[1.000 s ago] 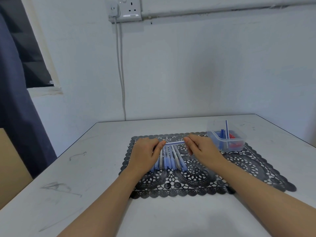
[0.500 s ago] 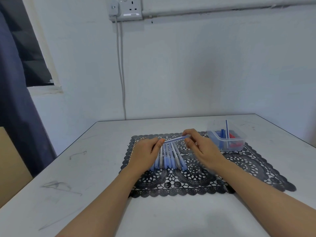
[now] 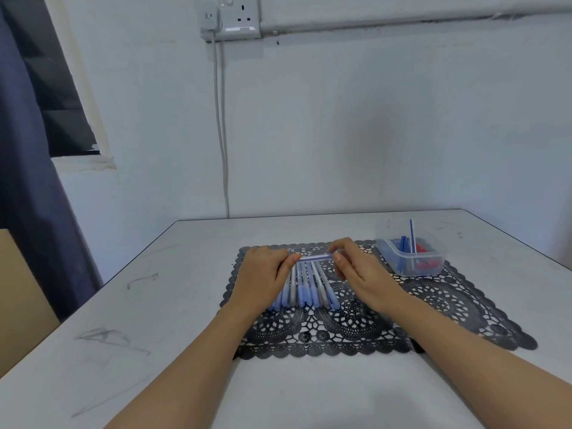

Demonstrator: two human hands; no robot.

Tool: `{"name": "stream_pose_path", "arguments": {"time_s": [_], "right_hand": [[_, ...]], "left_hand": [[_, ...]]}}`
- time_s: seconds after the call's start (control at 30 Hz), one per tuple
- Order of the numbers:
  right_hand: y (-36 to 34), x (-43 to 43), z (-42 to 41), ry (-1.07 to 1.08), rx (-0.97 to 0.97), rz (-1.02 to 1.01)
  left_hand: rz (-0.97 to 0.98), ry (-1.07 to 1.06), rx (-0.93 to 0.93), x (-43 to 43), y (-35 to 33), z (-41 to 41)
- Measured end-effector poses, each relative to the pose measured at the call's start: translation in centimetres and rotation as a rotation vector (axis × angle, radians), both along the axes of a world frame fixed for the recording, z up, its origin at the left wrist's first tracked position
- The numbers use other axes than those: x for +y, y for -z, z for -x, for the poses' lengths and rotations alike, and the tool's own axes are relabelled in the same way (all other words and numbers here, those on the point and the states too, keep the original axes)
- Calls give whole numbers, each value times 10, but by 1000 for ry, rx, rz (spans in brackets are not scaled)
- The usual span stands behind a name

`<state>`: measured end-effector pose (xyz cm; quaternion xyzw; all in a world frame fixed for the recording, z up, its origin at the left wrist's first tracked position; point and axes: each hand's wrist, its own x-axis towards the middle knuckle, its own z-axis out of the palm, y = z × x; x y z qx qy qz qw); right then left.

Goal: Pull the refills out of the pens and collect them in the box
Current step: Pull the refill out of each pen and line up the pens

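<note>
pen (image 3: 315, 258) | level above pen row (image 3: 305, 287) | left hand (image 3: 263, 275) and right hand (image 3: 363, 274) fingers pinch its ends

Head view looks forward and down, close over table (image 3: 185, 305)

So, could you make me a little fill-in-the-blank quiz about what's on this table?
1. The left hand and right hand hold one ____ between their fingers.
2. The row of pens lies on a black lace ____.
3. The clear plastic box stands to the ____ of the row.
4. The refill sticking up from the box is ____.
Missing words: pen; mat; right; blue.
</note>
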<state>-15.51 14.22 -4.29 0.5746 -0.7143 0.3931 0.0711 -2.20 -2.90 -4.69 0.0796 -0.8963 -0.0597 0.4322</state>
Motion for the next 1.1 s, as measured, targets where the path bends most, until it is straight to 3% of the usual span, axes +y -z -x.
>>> {"name": "stream_pose_path", "arguments": {"time_s": [0.3,0.47,0.57,0.73,0.87,1.1], "right_hand": [[0,0,5,154,103,-3],[-2,-3,4,238,191,-47],[-2,-4,2,245,151,-66],[-5,-7,-5,216,-107,-34],[-2,-9,-6,284,-83,-40],[2,-8,0,398,-91,-34]], "left_hand": [[-91,-24,-104,4,3,0],[-115,-23,-50,10,1,4],[-78,-12,40,11,2,4],[27,-10,130,8,4,6],[31,-19,25,1,9,8],[216,-47,-99,-4,8,6]]}}
